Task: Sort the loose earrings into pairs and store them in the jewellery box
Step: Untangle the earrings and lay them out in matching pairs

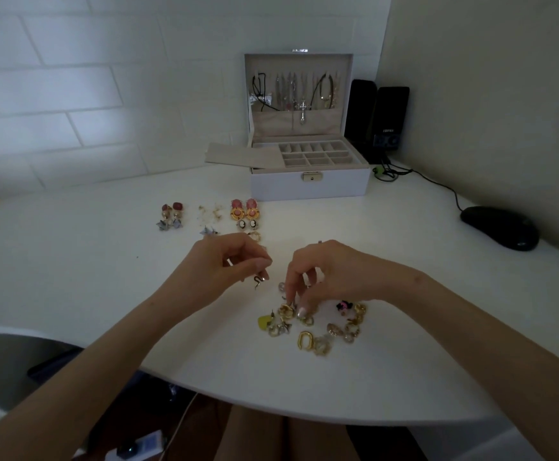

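Note:
A pile of loose earrings (321, 327), mostly gold, lies on the white table near its front edge. My right hand (321, 277) reaches down into the pile and its fingertips pinch a gold earring (287, 311). Just left of it, my left hand (231, 264) pinches a small snake-shaped earring (257, 281) above the table. Sorted pairs lie in rows farther back: red and star earrings (171, 216), pink and cameo earrings (246, 214), small pale ones (210, 212). The white jewellery box (309, 184) stands open behind them, its tray compartments showing.
A flat beige insert (238, 156) sticks out of the box's left side. Necklaces hang inside the lid (296, 91). Black speakers (378, 118) stand right of the box, with cables and a black mouse (499, 227) at the far right. White brick wall behind.

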A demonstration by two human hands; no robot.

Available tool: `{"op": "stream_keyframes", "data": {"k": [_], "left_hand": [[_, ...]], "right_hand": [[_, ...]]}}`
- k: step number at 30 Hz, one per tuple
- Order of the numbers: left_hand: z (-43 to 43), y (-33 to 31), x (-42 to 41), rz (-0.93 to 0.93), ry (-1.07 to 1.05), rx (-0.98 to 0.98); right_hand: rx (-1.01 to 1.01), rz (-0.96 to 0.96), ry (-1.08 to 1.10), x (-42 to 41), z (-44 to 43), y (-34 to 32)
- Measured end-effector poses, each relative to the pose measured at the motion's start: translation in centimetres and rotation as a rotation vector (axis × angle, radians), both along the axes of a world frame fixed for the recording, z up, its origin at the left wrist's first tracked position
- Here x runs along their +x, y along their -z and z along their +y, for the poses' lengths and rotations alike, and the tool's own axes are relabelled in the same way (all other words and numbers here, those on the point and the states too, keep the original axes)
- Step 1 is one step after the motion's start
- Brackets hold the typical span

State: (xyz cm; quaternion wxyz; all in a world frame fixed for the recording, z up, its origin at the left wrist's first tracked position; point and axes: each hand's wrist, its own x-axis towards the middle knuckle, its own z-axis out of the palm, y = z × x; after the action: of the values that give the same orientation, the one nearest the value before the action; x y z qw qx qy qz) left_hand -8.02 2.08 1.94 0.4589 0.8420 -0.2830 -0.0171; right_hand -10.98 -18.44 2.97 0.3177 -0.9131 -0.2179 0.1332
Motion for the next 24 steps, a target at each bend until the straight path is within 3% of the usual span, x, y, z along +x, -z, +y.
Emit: {"op": "stream_keyframes", "data": {"k": [8, 21, 24], "left_hand": [[-0.1, -0.05, 0.09, 0.003, 0.007, -0.016], [0.24, -0.05, 0.03, 0.015, -0.002, -0.036], [0.41, -0.04, 0.04, 0.02, -0.003, -0.037]], "right_hand": [[-0.002, -0.017, 0.083, 0.17, 0.1, 0.77], [0.242, 0.008, 0.14, 0.5, -0.69, -0.13], [0.206, -0.013, 0.093, 0.69, -0.79, -0.2]]}}
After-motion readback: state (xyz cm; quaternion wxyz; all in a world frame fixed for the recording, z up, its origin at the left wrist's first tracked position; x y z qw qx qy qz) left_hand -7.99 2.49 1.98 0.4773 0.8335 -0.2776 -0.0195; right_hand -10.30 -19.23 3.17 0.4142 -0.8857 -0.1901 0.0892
